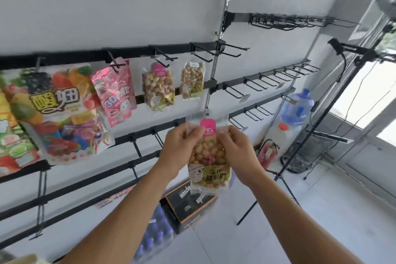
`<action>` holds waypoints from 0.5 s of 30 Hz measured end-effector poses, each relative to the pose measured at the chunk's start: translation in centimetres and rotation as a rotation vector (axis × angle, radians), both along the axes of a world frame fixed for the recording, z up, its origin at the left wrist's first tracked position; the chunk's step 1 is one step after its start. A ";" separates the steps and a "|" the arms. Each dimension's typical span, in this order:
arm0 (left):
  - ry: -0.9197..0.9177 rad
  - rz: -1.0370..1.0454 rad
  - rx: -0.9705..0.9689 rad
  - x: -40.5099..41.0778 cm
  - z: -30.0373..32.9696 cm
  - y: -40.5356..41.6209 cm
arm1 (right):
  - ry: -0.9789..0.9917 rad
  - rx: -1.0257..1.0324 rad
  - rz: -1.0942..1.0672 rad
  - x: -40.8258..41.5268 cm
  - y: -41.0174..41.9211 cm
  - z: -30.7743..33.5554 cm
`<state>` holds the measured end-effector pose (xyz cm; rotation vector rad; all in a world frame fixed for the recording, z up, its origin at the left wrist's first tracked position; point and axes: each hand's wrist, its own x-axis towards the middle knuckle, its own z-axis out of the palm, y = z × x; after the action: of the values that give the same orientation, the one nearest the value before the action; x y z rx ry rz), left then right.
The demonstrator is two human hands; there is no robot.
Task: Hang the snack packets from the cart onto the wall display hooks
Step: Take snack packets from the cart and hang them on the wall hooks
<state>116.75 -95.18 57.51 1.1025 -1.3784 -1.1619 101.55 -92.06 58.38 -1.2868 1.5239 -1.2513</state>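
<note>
Both my hands, left hand (182, 142) and right hand (234, 146), pinch the nut packet (209, 156); I might miss its clear header's hole on the hook (235, 121), dropping it.

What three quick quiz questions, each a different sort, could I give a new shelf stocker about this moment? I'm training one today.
1. True or false: both hands hold the nut packet.
2. Which hangs left of the two hung nut packets? A) pink packet B) water bottle
3. Fill in: the hooks right of the hung packets are ___.

Key: 1 true, the left hand and right hand grip it; 2 A; 3 empty.
</note>
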 end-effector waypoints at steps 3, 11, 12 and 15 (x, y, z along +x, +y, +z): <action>-0.014 0.020 -0.019 -2.5 0.6 -1.8 | -0.015 -0.020 0.010 -2.4 -2.2 0.3; -0.066 0.148 -0.062 -10.3 1.5 -5.4 | -0.070 -0.080 0.140 -10.0 -7.5 1.2; -0.062 0.171 -0.060 -11.5 1.7 -5.6 | -0.080 -0.081 0.162 -11.2 -8.1 1.4; -0.060 0.230 -0.059 -14.7 2.5 -6.2 | -0.098 -0.092 0.227 -14.2 -9.8 2.2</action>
<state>102.00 -101.40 60.03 1.2266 -1.2845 -0.9239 87.31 -101.88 60.53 -1.3934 1.2268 -1.2294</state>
